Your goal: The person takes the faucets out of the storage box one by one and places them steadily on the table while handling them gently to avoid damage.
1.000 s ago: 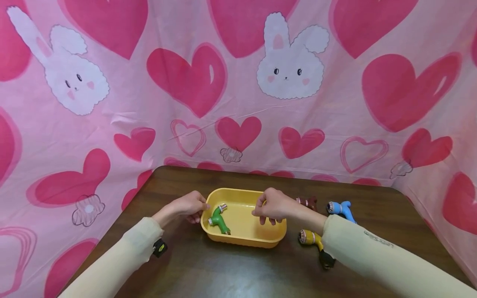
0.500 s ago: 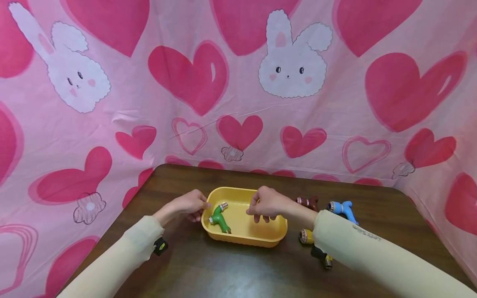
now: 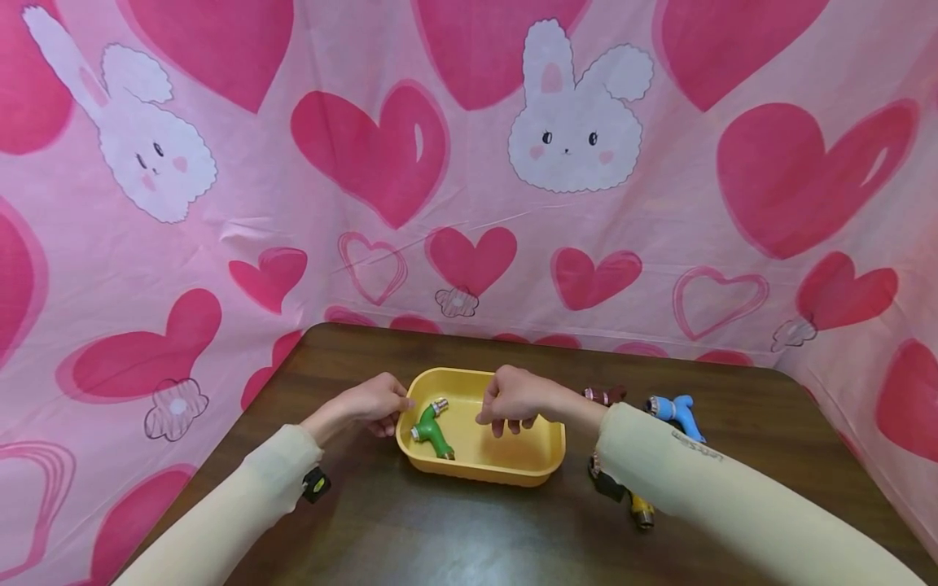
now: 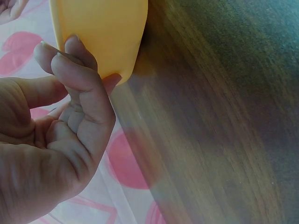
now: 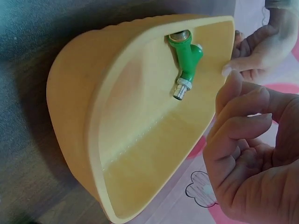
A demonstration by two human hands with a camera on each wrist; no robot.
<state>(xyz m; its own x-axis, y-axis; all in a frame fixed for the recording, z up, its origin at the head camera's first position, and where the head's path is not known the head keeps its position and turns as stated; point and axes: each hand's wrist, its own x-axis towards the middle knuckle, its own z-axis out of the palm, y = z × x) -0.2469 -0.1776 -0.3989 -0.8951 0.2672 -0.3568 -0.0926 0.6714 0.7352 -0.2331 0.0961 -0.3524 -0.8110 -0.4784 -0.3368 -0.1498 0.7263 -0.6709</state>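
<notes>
A green tap [image 3: 432, 433] with metal ends lies at the left end inside a yellow plastic basin [image 3: 476, 472]. At the basin's left end, my left hand [image 3: 372, 402] grips the rim, thumb on top and fingers against the outer wall [image 4: 105, 37]. My right hand [image 3: 516, 399] is over the basin's right half, holding nothing. Its fingers [image 5: 236, 133] are loosely bent in the right wrist view, which also shows the green tap's ribbed metal nozzle [image 5: 181, 89] pointing across the basin floor.
On the wooden table [image 3: 454, 529], right of the basin, lie a dark red tap [image 3: 604, 395], a blue tap [image 3: 681, 413] and a yellow tap [image 3: 642, 511]. My right sleeve [image 3: 703, 480] covers much of the yellow one. A pink heart-printed cloth [image 3: 469, 163] hangs behind.
My right hand has drifted left above the basin, its sleeve covering more of the yellow tap. The left hand keeps its place on the rim, and the green tap lies as before.
</notes>
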